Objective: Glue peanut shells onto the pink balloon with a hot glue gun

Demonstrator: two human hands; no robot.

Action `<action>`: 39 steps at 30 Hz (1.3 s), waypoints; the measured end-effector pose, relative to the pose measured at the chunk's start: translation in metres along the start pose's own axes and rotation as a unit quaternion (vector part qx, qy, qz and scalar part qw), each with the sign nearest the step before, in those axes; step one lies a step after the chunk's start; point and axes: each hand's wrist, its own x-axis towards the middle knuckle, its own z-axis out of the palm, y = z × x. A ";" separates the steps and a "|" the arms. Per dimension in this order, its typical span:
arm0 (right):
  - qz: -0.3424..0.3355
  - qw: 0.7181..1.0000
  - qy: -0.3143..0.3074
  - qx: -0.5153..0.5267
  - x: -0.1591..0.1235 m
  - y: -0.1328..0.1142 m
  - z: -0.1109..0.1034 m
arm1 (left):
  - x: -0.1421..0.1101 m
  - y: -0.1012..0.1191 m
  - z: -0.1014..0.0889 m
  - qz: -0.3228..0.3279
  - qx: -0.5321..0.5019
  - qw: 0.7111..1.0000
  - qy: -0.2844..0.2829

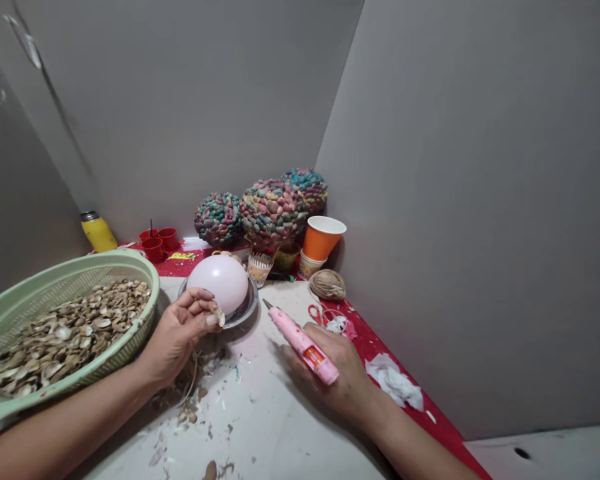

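Observation:
Between the thumb and fingertips of my left hand (183,330), closed in a pinch, is a small pale nutshell (221,316). It is held in front of a pale pink balloon (219,283), which rests in a metal bowl (247,313). My right hand (337,370) is wrapped round a pink glue gun (303,343), its nozzle pointing up and left towards the bowl but apart from it. To the left, a green plastic basket (147,283) contains many loose nutshells (75,333) like the pinched one.
Behind the balloon stand several multicoloured shell-covered balls (273,212), an orange paper cup (321,241), a twine bundle (327,285) and red cups (153,250). Red scissors (316,312) and crumpled tissue (394,381) lie on the right. A yellow bottle (99,232) stands back left; grey walls enclose the table.

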 end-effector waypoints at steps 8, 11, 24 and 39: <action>0.211 0.949 -0.213 -0.099 -0.002 0.018 -0.008 | -0.006 0.002 0.001 0.036 0.011 0.999 0.013; 0.226 0.939 -0.242 -0.088 0.001 0.024 -0.013 | -0.005 0.004 0.001 0.037 0.011 0.999 0.014; 0.232 0.956 -0.122 0.133 0.103 -0.002 0.017 | -0.012 0.021 0.005 0.108 0.008 0.992 0.072; 0.174 0.974 -0.139 0.048 0.145 -0.014 0.065 | -0.013 0.027 -0.003 0.150 0.008 0.984 0.095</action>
